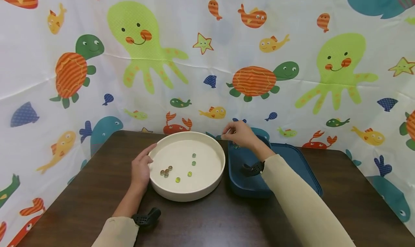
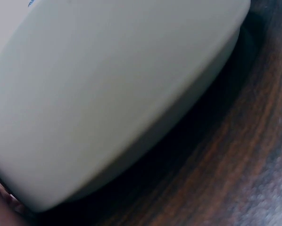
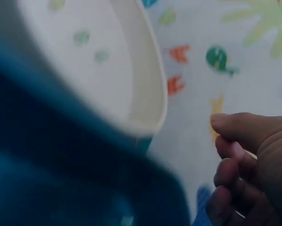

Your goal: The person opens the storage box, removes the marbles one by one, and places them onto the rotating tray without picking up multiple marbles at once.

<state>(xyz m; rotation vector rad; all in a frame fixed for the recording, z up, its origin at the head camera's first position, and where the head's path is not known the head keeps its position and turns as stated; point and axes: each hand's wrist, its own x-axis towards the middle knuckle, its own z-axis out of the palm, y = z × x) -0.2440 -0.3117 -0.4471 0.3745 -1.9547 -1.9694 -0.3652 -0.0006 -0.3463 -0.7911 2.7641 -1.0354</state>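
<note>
A round cream tray [image 1: 181, 195] stands on the dark table with several glass marbles inside. Brownish marbles [image 1: 166, 171] cluster at its left; two yellow-green marbles [image 1: 189, 174] and two pale green marbles [image 1: 193, 163] lie apart. My left hand [image 1: 141, 169] rests against the tray's left side, fingers stretched along the outer rim. Above the back left edge of a deep blue container [image 1: 249, 193] is my right hand [image 1: 240, 133], thumb and fingertips close together. Whether a marble sits between them I cannot tell. More marbles [image 1: 236, 146] lie at the container's back, partly below the right hand.
A shallow blue tray or lid [image 1: 299, 160] lies to the right of the blue container, partly behind the right sleeve. The container stands close beside the cream tray. A white curtain [image 1: 207, 92] printed with sea animals hangs at the table's back edge [image 1: 126, 132].
</note>
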